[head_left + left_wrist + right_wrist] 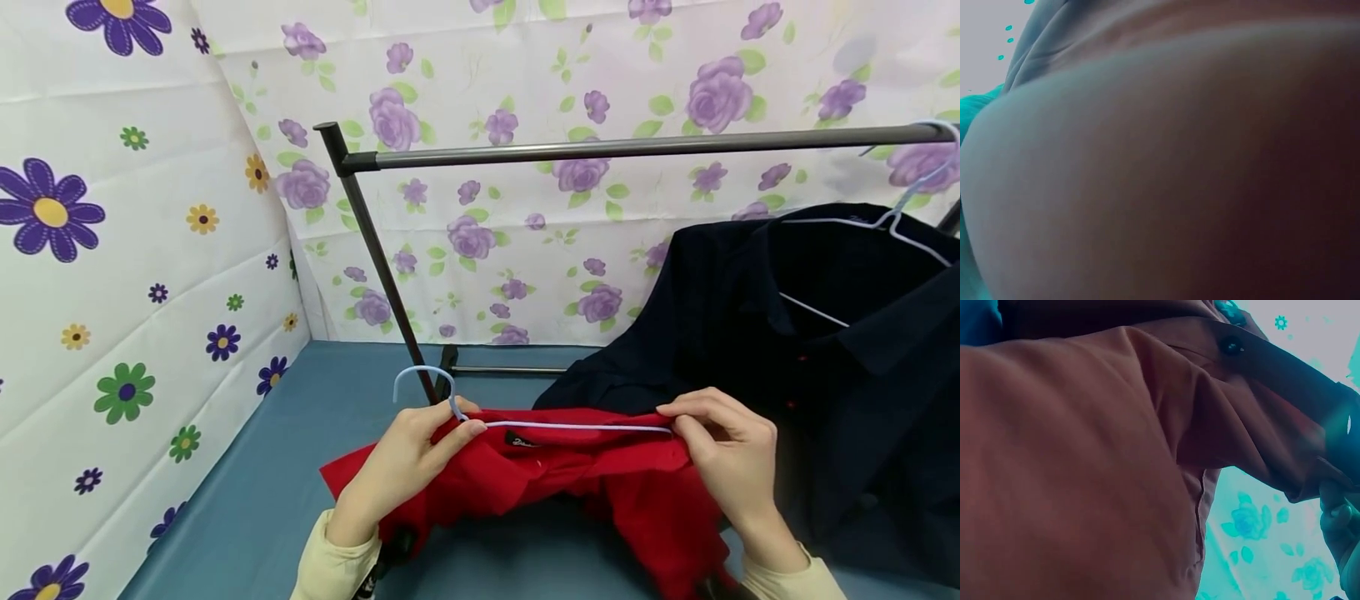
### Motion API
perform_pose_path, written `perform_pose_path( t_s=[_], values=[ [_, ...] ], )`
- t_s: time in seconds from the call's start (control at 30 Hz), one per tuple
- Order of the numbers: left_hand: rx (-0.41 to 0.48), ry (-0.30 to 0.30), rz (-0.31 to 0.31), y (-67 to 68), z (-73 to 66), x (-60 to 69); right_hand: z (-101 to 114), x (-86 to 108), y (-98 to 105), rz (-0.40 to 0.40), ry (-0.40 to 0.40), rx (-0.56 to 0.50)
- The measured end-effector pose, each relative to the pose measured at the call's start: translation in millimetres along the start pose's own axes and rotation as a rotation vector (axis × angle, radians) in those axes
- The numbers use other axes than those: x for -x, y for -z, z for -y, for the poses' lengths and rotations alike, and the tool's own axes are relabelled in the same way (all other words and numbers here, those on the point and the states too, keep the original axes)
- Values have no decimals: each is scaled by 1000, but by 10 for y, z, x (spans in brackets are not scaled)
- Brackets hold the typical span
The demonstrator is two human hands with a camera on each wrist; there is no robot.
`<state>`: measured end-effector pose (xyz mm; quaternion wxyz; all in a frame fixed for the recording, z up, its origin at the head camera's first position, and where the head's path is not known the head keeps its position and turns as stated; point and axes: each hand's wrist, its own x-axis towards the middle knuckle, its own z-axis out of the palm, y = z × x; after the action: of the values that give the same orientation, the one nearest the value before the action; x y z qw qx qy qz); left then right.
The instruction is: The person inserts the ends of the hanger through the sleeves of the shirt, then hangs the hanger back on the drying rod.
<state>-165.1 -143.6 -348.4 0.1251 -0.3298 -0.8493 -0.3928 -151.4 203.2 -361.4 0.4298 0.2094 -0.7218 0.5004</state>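
Note:
A red shirt (495, 483) with a dark neck label hangs between my hands in the head view. Along its collar runs a thin, pale blue-white hanger (577, 427), its hook (424, 369) pointing up and left. My left hand (408, 458) pinches the hanger just below the hook, with red cloth beneath it. At the other end, my right hand (727, 454) pinches the shirt's edge beside the hanger's tip. Cloth fills most of the left wrist view, blurred. The right wrist view shows shirt fabric (1085, 456), a dark button (1232, 345) and fingers (1338, 515) gripping its edge.
A dark metal clothes rack (600, 150) stands behind my hands. On its right side a dark navy shirt (720, 308) hangs from another pale hanger (892, 218), close to my right hand. Blue cloth (255, 467) covers the surface below; flowered sheets (525, 75) form the backdrop.

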Motion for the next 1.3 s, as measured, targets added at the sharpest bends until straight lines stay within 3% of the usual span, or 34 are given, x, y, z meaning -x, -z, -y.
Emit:
perform_pose_path(
  t_s=[0.1, 0.3, 0.43, 0.8, 1.1, 1.3],
  values=[
    [5, -42, 8, -1, -15, 16, 64, -16, -17, -16, -16, 34],
    [-5, -214, -20, -9, -22, 25, 116, -23, -36, -52, -42, 56],
    [-4, -268, -56, -15, -5, 28, 110, -23, -27, -62, -46, 75],
    [29, -319, -133, -15, 37, 6, 67, -30, 10, -65, -53, 33],
    [106, -380, -92, 5, 88, 13, -24, 3, 39, -55, -80, 37],
    [84, -398, -71, 21, 72, 4, 66, -12, 37, -69, -86, 48]
  ],
)
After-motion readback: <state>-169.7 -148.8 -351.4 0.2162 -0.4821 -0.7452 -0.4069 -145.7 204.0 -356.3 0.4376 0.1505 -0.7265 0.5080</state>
